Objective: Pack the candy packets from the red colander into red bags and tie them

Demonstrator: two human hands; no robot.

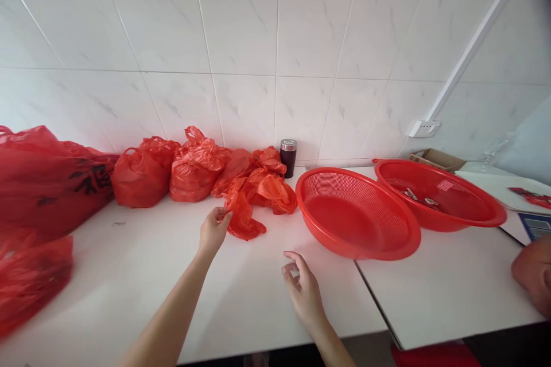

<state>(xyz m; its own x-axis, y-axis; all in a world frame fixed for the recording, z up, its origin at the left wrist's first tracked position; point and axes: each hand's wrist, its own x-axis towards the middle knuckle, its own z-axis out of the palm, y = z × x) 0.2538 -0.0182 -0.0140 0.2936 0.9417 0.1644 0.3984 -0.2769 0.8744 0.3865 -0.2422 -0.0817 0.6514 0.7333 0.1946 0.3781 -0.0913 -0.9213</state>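
Note:
My left hand [214,230] pinches the edge of a thin red plastic bag [243,219], which lies crumpled on the white table [142,264]. Behind that bag is a loose heap of more red plastic bags [267,165]. To the right, my right hand [303,285] is held over the table with thumb and fingers curved apart and nothing between them. The nearest thing to it is a red plastic colander [340,215], standing tilted, with nothing in it that I can see.
Filled red bags [142,178] line the wall at left, beside a large red bag [47,183] with black lettering. A dark tumbler [288,157] stands behind the heap. Farther right, a second red basin [439,192] holds small items. Part of another person [534,275] shows at the right edge.

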